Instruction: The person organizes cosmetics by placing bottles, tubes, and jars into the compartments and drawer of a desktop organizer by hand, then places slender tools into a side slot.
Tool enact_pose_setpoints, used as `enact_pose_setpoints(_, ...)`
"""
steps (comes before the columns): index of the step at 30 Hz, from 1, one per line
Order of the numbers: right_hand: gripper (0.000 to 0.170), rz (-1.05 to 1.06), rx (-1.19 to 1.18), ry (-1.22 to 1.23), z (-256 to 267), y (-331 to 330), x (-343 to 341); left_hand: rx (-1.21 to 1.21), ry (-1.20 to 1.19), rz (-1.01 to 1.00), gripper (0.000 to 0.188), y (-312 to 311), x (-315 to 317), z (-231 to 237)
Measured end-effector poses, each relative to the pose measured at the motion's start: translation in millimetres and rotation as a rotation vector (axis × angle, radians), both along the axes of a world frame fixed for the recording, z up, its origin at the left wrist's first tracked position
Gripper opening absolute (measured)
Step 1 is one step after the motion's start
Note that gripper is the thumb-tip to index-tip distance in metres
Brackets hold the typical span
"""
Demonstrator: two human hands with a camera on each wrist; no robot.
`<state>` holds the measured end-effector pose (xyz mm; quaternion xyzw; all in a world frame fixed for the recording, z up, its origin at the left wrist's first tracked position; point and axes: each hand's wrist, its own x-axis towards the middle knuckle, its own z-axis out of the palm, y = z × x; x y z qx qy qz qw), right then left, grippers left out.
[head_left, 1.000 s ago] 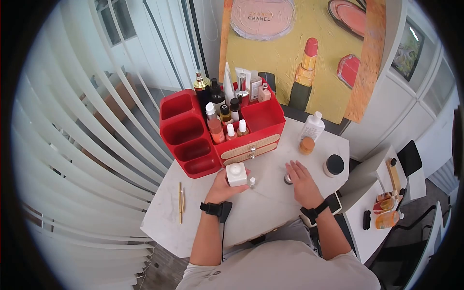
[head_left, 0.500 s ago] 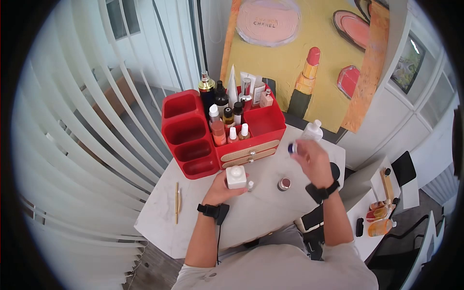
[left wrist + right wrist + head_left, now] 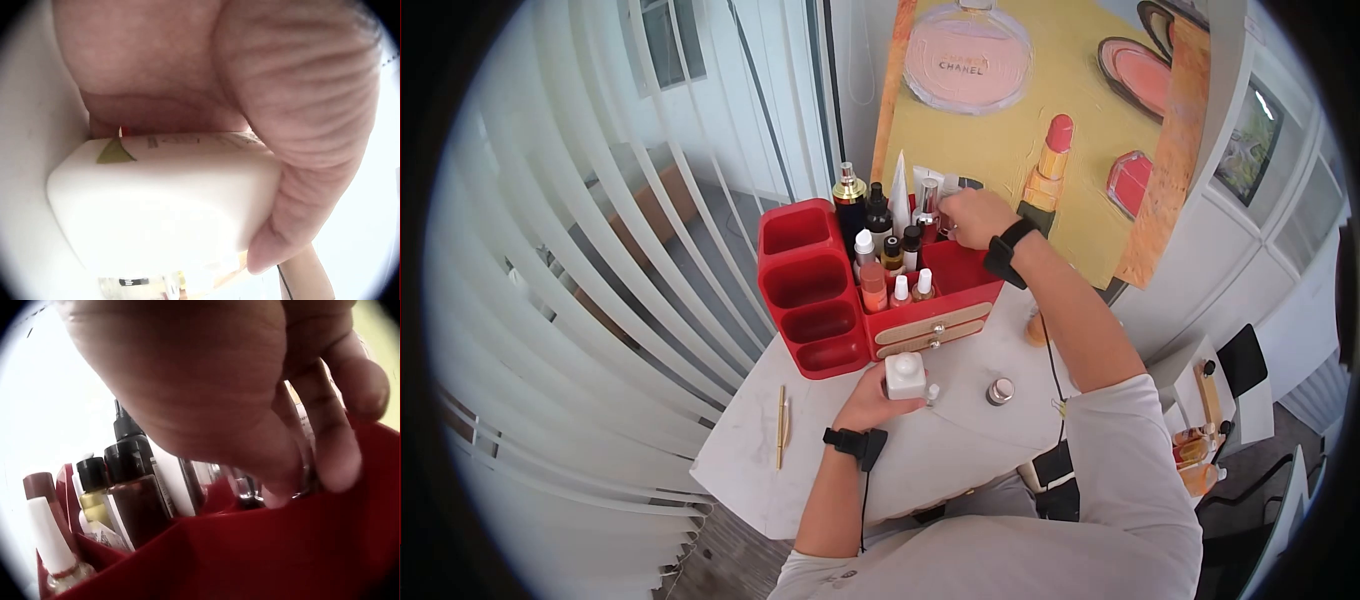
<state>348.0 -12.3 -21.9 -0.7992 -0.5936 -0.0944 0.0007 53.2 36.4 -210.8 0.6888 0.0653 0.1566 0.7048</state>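
White container [image 3: 905, 375] in the left hand [image 3: 868, 402], fingers clamped round its sides, over the bench [image 3: 960, 450] and just in front of the red organizer [image 3: 948, 302]. Across to the right hand [image 3: 980, 218], at the organizer's back corner! From the head, we get mostly the back of it; the right wrist brings out the fingertips, thumb and one finger low by the red wall near some clear glass, another finger raised apart. Pinching anything? Cannot tell. Dark-capped bottles [image 3: 139, 506] loom large in that view too. And the container itself: squarish, white, rounded at the corners, a round raised part on top that only the head view gives us. Left wrist answers with a green pointed mark and small print, too blurred to read. Just beside the thumb, a tiny white-capped bottle [image 3: 933, 393]; farther right, a small silvery jar [image 3: 1000, 390].
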Motion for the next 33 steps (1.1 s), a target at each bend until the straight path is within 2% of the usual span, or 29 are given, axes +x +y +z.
enact_pose_setpoints(10, 0.021, -0.018, -0.091, 0.049, -8.0, 2.6, 7.9, 0.025, -0.020, 0.001, 0.058, 0.3, 1.6, -4.6)
enact_pose_setpoints(14, 0.022, 0.069, 0.031, 0.168, -17.8, -5.1, 19.2, 0.035, -0.022, -0.010, 0.057, 0.3, 1.7, -3.1)
enact_pose_setpoints(16, 0.021, 0.257, 0.228, 0.148, -20.7, -16.2, 22.8, 0.037, -0.023, -0.016, 0.057, 1.1, 1.3, -1.5)
enact_pose_setpoints(17, 0.015, 0.208, 0.331, 0.134, -10.9, -36.5, 3.8, 0.044, -0.013, -0.017, 0.057, 1.6, 1.2, -2.0)
enact_pose_setpoints(19, 0.017, 0.038, 0.483, 0.162, 3.3, -77.6, -27.7, 0.033, -0.013, -0.023, 0.057, 0.2, 1.7, 0.6)
enact_pose_setpoints(21, 0.013, -0.219, 0.509, 0.219, 4.0, -122.9, -47.5, 0.027, -0.012, -0.029, 0.057, 1.5, 1.9, 1.0)
enact_pose_setpoints(23, 0.017, -0.384, 0.592, 0.186, -25.6, -164.1, -55.3, 0.023, -0.008, -0.007, 0.057, 0.3, 1.9, -1.1)
enact_pose_setpoints(25, 0.028, -0.408, 0.598, 0.217, -84.1, -196.4, -46.0, -0.010, 0.009, -0.008, 0.055, -2.5, 2.4, 1.5)
enact_pose_setpoints(26, 0.028, -0.409, 0.600, 0.221, -104.8, -205.5, -50.9, -0.039, 0.025, -0.003, 0.053, -3.6, 1.7, 2.7)
enact_pose_setpoints(28, 0.043, -0.477, 0.317, 0.059, -136.4, -214.9, -62.3, -0.031, 0.027, -0.006, 0.052, -4.0, 1.3, 3.1)
enact_pose_setpoints(32, 0.055, -0.451, 0.365, 0.128, -175.0, -219.0, -74.5, -0.011, -0.020, -0.028, 0.056, -0.1, 2.3, -2.2)
enact_pose_setpoints(33, 0.054, -0.352, 0.403, 0.117, -179.3, -220.4, -73.5, -0.007, -0.023, -0.024, 0.056, 0.4, 2.8, -3.0)
